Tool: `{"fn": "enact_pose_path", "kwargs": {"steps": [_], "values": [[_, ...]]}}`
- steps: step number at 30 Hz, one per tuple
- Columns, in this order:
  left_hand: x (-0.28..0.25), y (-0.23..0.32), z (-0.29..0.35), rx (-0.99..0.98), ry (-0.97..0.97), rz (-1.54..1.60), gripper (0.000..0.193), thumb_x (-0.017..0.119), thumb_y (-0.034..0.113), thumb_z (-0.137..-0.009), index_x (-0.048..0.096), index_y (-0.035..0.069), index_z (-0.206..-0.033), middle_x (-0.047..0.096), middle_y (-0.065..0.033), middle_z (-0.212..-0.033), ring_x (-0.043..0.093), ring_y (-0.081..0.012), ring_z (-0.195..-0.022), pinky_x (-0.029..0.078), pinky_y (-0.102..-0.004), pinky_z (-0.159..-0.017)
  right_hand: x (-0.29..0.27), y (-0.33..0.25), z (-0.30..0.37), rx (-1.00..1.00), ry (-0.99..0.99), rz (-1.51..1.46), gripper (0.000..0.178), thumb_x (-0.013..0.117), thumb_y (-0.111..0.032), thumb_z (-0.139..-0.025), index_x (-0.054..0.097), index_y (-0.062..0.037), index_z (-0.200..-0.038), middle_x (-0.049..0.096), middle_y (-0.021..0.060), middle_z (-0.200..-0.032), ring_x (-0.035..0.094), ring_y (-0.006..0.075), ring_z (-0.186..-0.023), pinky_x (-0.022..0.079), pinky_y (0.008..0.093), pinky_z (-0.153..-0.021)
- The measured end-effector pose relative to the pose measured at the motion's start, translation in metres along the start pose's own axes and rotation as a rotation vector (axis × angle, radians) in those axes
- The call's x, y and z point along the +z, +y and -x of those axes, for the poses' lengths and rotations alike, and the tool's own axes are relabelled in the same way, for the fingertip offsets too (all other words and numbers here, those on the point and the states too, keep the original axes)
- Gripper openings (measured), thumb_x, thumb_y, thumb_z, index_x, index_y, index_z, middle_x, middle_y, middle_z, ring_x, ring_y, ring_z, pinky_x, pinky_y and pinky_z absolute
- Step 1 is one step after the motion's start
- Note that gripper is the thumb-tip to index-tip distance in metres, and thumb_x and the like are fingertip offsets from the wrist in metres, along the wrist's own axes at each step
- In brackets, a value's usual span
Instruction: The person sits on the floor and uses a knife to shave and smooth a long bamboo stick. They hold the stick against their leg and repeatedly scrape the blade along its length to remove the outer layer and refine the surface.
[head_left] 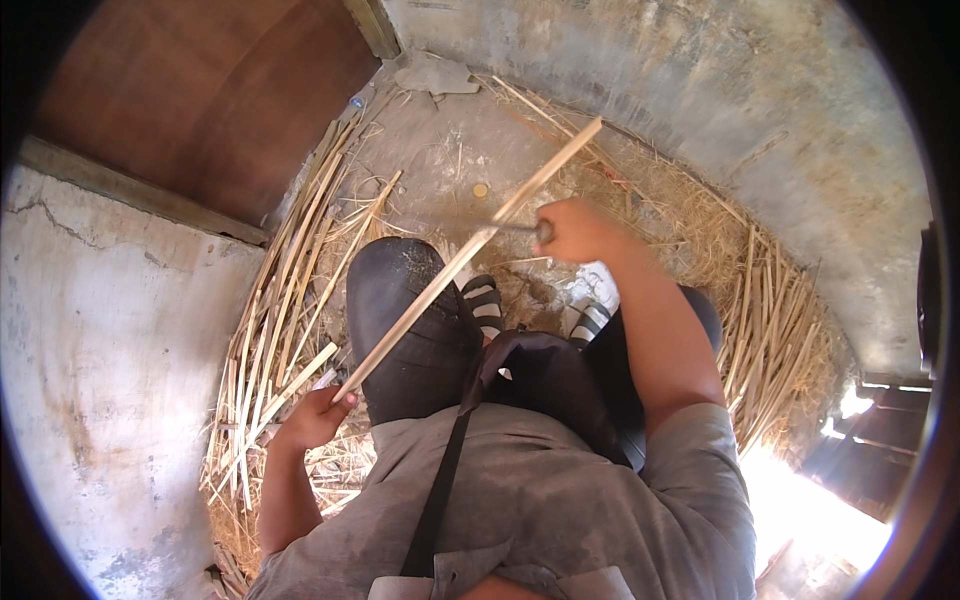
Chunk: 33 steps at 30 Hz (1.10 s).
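Observation:
My left hand [314,418] is closed around the lower end of a long, pale bamboo strip [432,292]. The strip slants up to the right, passing over my bent left knee. In my right hand [580,231] is the dark handle of a knife [518,229], its fingers wrapped round it. The thin blade lies across the upper part of the strip; its far end is blurred, so I cannot tell how deep it sits in the bamboo.
Several split strips [290,290] lie piled along the left wall. Another heap of strips [775,330] rests at the right, beside curly shavings [700,215]. My sandalled feet [484,305] stand on the rough floor [440,140]. A brown panel [210,90] fills the far left.

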<state>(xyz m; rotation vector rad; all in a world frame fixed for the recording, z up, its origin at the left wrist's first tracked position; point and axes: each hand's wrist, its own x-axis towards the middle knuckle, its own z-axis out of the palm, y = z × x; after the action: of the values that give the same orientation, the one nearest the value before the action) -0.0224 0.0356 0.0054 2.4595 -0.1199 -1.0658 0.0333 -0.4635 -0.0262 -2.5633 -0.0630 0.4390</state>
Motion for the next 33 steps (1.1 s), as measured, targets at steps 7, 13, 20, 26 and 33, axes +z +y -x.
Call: {"fn": "enact_pose_path", "kwargs": {"steps": [7,13,20,26,33], "values": [[0.004,0.008,-0.006,-0.059,-0.046,0.039,0.054,0.055,0.049,-0.105,0.066,-0.003,-0.095,0.056,-0.005,-0.068,0.051,-0.0168,-0.068,0.045,-0.0388,-0.064,0.011,0.006,-0.002,0.058,0.134,-0.008,0.042,0.075,-0.032,-0.08,0.071,-0.0051,-0.112,0.072,0.0223,-0.108,0.068,0.0405,-0.104,0.054,0.0477,-0.09],[0.015,-0.008,-0.009,0.093,0.094,-0.013,0.051,0.059,0.045,-0.104,0.066,-0.004,-0.095,0.054,-0.0075,-0.064,0.049,-0.0178,-0.065,0.044,-0.0381,-0.062,-0.001,0.009,-0.004,0.084,0.015,-0.045,0.047,0.074,-0.032,-0.082,0.07,-0.0062,-0.12,0.07,0.0227,-0.118,0.066,0.0406,-0.112,0.052,0.0479,-0.097],[0.005,0.001,-0.009,-0.004,0.01,0.009,0.051,0.058,0.045,-0.105,0.067,-0.004,-0.096,0.054,-0.0074,-0.064,0.049,-0.017,-0.065,0.044,-0.038,-0.063,0.009,0.024,-0.008,0.114,0.177,0.003,0.048,0.073,-0.028,-0.079,0.07,-0.0051,-0.121,0.071,0.0218,-0.117,0.066,0.04,-0.111,0.053,0.0474,-0.095],[-0.006,-0.011,-0.019,-0.129,-0.187,0.13,0.059,0.052,0.058,-0.104,0.062,0.001,-0.092,0.053,-0.0009,-0.071,0.047,-0.0134,-0.067,0.043,-0.0339,-0.062,0.007,-0.016,-0.011,0.043,-0.026,0.011,0.045,0.073,-0.027,-0.079,0.071,-0.0039,-0.117,0.072,0.0231,-0.112,0.067,0.0405,-0.108,0.054,0.0466,-0.094],[-0.007,-0.018,-0.027,-0.137,-0.248,0.216,0.063,0.054,0.065,-0.1,0.059,0.004,-0.085,0.053,-0.0013,-0.069,0.047,-0.0138,-0.064,0.041,-0.0334,-0.06,0.019,0.003,-0.017,0.126,0.121,-0.025,0.037,0.07,-0.022,-0.079,0.072,-0.0111,-0.114,0.072,0.0204,-0.107,0.069,0.0379,-0.105,0.055,0.0474,-0.092]]}}
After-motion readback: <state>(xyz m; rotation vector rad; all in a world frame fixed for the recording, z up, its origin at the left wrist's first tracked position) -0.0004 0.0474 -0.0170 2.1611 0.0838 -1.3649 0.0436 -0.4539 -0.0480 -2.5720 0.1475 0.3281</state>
